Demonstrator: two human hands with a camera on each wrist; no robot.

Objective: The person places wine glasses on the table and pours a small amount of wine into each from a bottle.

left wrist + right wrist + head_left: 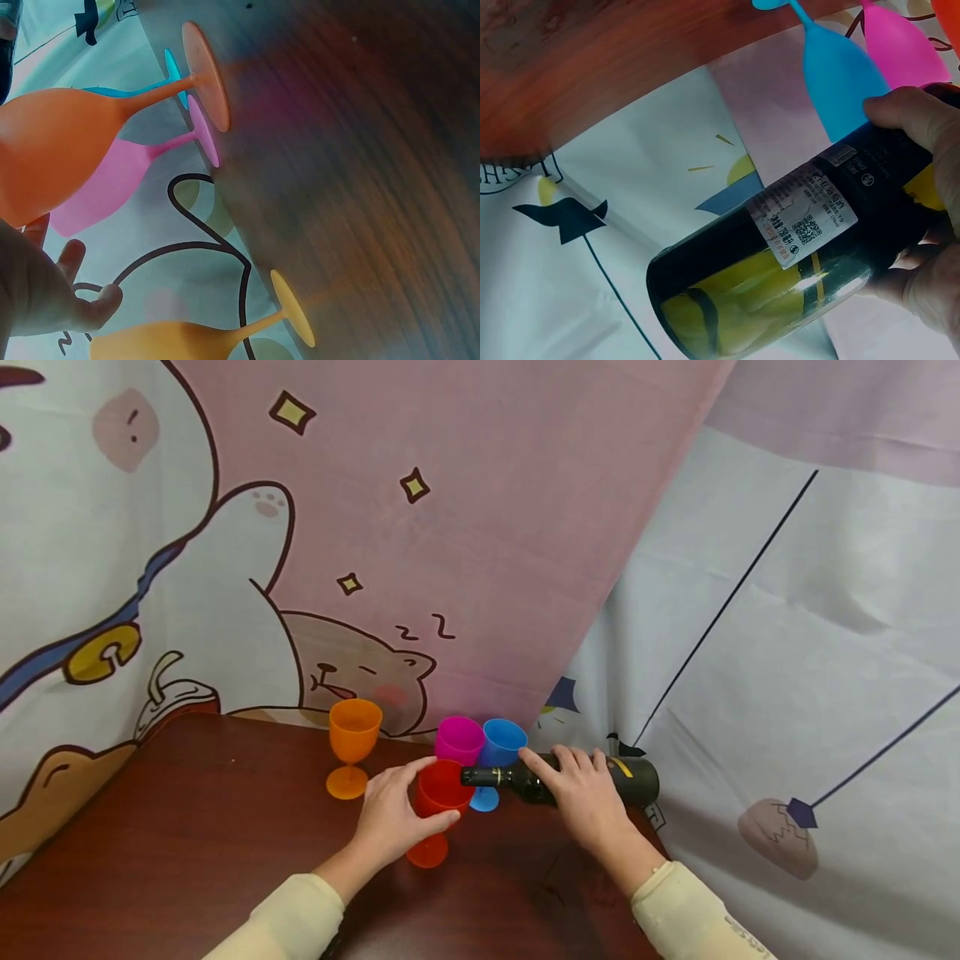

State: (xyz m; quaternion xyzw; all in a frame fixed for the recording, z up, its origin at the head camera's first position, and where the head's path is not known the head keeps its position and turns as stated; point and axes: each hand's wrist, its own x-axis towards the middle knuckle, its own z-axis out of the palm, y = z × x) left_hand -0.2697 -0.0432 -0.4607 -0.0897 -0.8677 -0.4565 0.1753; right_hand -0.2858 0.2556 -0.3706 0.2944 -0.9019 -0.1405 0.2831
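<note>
The left hand [392, 812] curves thumb and index finger round the bowl of the red goblet [444, 793], which is upright; the right hand [583, 793] grips a dark wine bottle [633, 781] lying nearly level, its neck end over the goblet's rim. Whether they touch, I cannot tell. From the left, a broad stretch of wooden desk [225, 827] runs up to the orange goblet [355, 731], which stands near the back edge, a gap parting it from the left hand. Just behind the red goblet stands the magenta goblet [459, 737], with the blue goblet [507, 739] close at its right, leaving little room between them. Farthest right, the bottle's base reaches the desk's right edge, near the printed cloth [750, 693].
</note>
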